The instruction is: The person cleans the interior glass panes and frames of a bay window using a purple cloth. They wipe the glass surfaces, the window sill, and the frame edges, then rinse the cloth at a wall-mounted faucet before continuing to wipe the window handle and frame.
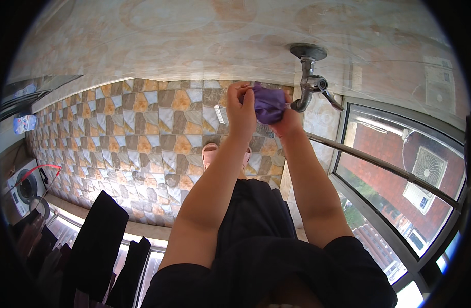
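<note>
A purple cloth point(269, 104) is bunched between both my hands, just left of the spout of a metal wall tap point(307, 86). My left hand point(241, 109) grips the cloth's left side, with thumb and fingers closed on its edge. On the other side, my right hand point(288, 120) holds the cloth from behind and below, so most of its fingers are hidden. Water seems to run from the spout onto the cloth and the right hand. The tap's lever point(332, 101) points down to the right.
A floor drain cover point(219, 114) lies in the tiled floor point(143, 127). A metal rail point(374, 159) runs along the window at right. Dark clothes point(97, 238) hang at lower left, near a front-loading washing machine point(25, 188). A detergent bag point(24, 124) stands far left.
</note>
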`<action>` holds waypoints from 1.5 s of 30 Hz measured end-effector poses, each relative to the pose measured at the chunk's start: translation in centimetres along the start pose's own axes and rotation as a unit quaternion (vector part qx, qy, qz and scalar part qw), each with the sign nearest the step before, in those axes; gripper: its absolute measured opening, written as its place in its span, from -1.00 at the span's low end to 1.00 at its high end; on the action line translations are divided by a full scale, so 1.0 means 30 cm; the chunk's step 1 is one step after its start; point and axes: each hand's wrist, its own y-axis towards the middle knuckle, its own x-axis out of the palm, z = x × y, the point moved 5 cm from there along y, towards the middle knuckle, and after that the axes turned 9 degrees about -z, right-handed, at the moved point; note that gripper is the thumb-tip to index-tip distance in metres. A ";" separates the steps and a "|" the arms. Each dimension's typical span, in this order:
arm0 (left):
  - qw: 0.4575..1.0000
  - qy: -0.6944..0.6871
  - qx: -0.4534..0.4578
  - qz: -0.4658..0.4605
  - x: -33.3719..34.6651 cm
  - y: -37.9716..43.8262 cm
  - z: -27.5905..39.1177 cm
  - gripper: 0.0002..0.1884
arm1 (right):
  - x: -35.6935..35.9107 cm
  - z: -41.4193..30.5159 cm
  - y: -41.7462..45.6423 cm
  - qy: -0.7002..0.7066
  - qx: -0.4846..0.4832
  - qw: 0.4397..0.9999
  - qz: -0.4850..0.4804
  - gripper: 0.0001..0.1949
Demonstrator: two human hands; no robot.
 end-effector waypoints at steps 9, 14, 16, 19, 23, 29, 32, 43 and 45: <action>0.923 0.366 0.111 -0.051 0.180 -0.045 0.010 -0.88 | 0.042 0.002 0.014 0.037 0.019 0.974 -0.222 -0.70; 0.911 0.400 0.093 -0.044 0.201 0.007 -0.008 -0.70 | -0.075 -0.013 0.001 0.026 -0.127 0.991 0.032 -0.80; 0.906 0.410 0.098 -0.033 0.238 -0.053 0.011 -0.71 | -0.089 -0.009 0.006 0.080 -0.093 0.992 -0.025 -0.80; 0.866 0.500 0.012 -0.014 0.150 0.047 0.007 -0.66 | -0.060 -0.023 -0.029 -0.161 -0.032 0.973 0.164 -0.75; 0.964 0.204 -0.116 -0.127 -0.019 0.153 -0.128 -0.55 | 0.037 -0.070 -0.070 -0.068 0.013 0.995 0.071 -0.65; 0.921 0.150 -0.175 -0.314 -0.045 0.068 -0.130 -0.76 | -0.010 -0.162 -0.091 -0.260 -0.048 0.960 0.095 -0.57; 0.933 -0.228 -0.228 -0.162 -0.019 0.035 -0.136 -0.83 | -0.074 -0.159 -0.104 -0.208 -0.111 0.957 0.169 -0.73; 0.997 -0.080 -0.010 0.008 -0.004 -0.091 -0.079 -0.65 | 0.029 -0.091 -0.004 0.051 -0.134 0.990 0.015 -0.44; 0.984 0.148 0.091 -0.043 0.055 -0.135 -0.066 -0.73 | 0.101 -0.066 -0.025 0.074 -0.058 0.994 -0.058 -0.47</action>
